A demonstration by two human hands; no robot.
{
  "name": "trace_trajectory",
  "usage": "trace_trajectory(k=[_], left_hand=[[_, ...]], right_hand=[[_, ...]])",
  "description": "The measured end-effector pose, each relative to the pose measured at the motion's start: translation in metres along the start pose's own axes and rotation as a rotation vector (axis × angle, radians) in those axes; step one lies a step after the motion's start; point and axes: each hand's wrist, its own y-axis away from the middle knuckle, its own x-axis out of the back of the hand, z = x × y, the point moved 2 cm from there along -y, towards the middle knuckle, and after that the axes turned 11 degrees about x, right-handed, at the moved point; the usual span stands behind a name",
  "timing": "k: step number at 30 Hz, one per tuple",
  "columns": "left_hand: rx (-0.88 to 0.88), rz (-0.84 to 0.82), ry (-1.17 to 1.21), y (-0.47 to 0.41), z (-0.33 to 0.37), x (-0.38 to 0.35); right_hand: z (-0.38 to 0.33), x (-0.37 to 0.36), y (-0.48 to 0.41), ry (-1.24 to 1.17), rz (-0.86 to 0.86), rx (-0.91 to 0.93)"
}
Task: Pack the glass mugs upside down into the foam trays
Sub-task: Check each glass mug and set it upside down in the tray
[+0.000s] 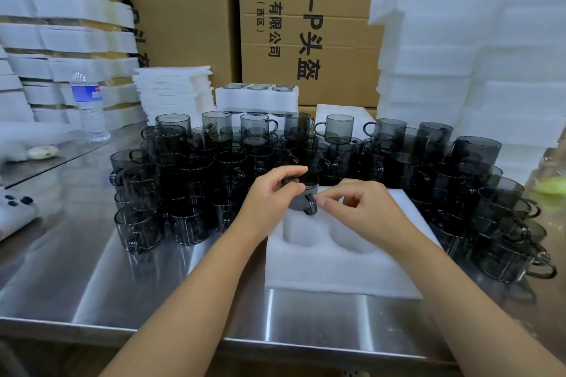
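My table (92, 278) is brushed, shiny steel; on it the foam tray (343, 272) looks soft and matt white, beside glossy smoked-glass mugs (190, 174); matt cardboard boxes (330, 24) behind.

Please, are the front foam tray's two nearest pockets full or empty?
Empty: the foam tray shows bare white foam inside both nearest pockets.

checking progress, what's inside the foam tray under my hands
One smoky glass mug, held by the left hand and right hand, at a far cavity of the foam tray; two near cavities are empty. The hands hide the rest.
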Motion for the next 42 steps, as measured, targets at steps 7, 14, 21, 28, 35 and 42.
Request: trace_trajectory(k=[7,14,21,28,35,42], left_hand=[[0.041,-0.010,-0.006,-0.0040,-0.0052,-0.0012],[-0.036,-0.027,-0.054,-0.0024,-0.0048,-0.0038],[-0.051,0.063,-0.053,-0.0040,-0.0051,-0.0023],[-0.058,0.048,-0.092,-0.0016,-0.0038,-0.0014],[-0.081,0.032,-0.131,-0.0003,-0.0018,-0.0010],[-0.007,0.012,-0.222,-0.0006,-0.0082,0.0034]], right_hand=[[0.0024,0.0001,-0.0009,-0.013,-0.022,-0.040],[0.0040,0.0007,-0.0021,0.026,-0.005,-0.060],[0.0042,-0.0018,-0.0013,0.000,-0.042,-0.068],[0.0071,-0.0024,-0.0019,0.073,-0.097,-0.004],[0.0064,-0.0020,-0.0036,0.045,-0.072,-0.029],[0.0068,-0.0029,-0.0019,0.114,-0.056,-0.060]])
